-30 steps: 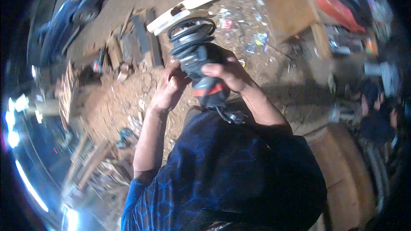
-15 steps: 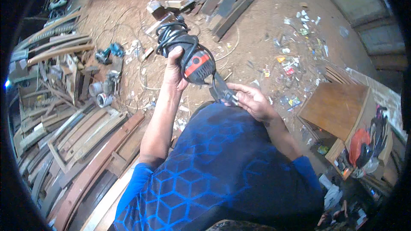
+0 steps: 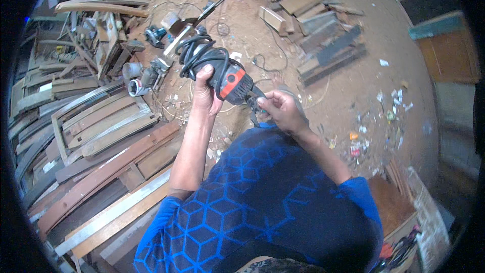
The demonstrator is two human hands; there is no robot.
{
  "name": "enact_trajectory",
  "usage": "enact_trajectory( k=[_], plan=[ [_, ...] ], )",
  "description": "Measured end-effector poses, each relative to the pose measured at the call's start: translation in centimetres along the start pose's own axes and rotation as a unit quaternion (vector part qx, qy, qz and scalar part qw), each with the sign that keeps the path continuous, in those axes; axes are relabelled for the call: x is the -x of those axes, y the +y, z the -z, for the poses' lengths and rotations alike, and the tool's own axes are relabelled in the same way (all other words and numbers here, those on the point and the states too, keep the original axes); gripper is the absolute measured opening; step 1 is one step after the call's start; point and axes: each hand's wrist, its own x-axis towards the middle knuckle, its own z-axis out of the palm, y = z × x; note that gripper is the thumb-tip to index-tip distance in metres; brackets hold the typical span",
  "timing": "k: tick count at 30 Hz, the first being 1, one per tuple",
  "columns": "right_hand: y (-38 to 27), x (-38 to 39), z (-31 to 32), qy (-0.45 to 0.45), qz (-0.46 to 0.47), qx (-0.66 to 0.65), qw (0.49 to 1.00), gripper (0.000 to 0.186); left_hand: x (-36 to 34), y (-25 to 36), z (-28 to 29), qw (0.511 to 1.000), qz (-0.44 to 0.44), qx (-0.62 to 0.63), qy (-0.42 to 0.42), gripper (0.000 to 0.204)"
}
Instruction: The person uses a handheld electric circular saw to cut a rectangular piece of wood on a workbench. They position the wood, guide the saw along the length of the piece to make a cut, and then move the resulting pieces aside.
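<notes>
My left hand (image 3: 204,91) is wrapped round a black and red corded power tool (image 3: 234,84), its thumb lying across the body. Several turns of the black cord (image 3: 189,60) circle the tool's far end. My right hand (image 3: 284,114) is closed, thumb and fingers pinching the dark cord end by the tool's near end, close to my shirt. The fingers hide most of that piece. What fitting the tool carries under the coils cannot be made out.
Stacked wooden frames and boards (image 3: 108,136) fill the left side. Beyond the tool lie a teal power tool (image 3: 155,35) and a white bucket (image 3: 137,87). Planks (image 3: 331,53) are piled farther ahead. Litter (image 3: 394,108) is scattered on the dirt floor at right.
My right hand has moved up against the tool's near end; the plug prongs that showed beside it are now hidden. The view has swung, shifting the surroundings. My left hand keeps its hold.
</notes>
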Motion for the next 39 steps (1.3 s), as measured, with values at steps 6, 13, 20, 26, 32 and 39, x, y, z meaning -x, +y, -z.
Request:
enact_trajectory(
  k=[6,13,20,26,32,39],
  plan=[
    [-11.1,-13.5,-0.7,-0.009,0.000,0.028,1.000,0.023,-11.2,7.3,-2.3,0.988,-0.089,0.070,0.102,0.061],
    [-15.2,-29.4,-3.0,-0.102,0.023,0.220,0.970,0.027,-19.5,13.9,-0.3,0.963,-0.183,-0.032,0.195,0.051],
    [-20.3,-46.7,-6.6,-0.141,0.092,0.329,0.929,0.023,-32.8,22.2,6.2,0.956,-0.186,0.000,0.226,0.050],
    [-27.7,-62.7,-14.3,-0.184,-0.091,0.268,0.941,0.023,-44.7,34.0,8.9,0.949,-0.214,0.074,0.220,0.051],
    [-32.9,-71.8,-22.8,-0.115,0.100,0.306,0.940,0.018,-52.1,45.7,9.3,0.932,-0.279,-0.026,0.230,0.046],
    [-42.7,-80.9,-26.4,-0.182,0.094,0.103,0.973,0.035,-62.6,55.3,9.1,0.927,-0.301,0.009,0.223,0.042]
  ],
)
